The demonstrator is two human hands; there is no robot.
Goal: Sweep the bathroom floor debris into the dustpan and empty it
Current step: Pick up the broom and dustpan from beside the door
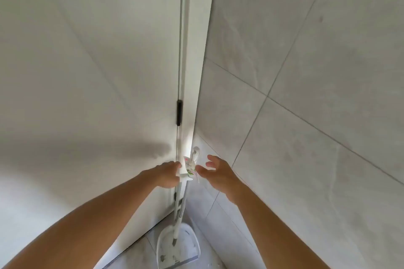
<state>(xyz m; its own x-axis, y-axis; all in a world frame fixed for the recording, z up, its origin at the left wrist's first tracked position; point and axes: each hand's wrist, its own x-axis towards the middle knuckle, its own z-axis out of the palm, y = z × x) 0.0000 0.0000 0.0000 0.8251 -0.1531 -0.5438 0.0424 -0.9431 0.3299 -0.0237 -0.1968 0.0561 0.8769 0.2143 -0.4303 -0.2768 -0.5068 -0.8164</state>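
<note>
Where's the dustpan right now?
In the head view the dustpan stands low at centre, on the floor in the corner between the door and the tiled wall, below both hands.

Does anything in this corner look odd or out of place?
Only a small thing: a bunny-shaped charm hangs at the top of the broom handle, an unusual ornament for a cleaning tool. The dustpan on the floor looks speckled with marks or dirt. Nothing appears broken or spilled.

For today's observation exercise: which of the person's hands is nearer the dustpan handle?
Left. The left hand grips the dustpan handle at its top; the right hand hovers open just beside it, its fingers apart from it.
</note>
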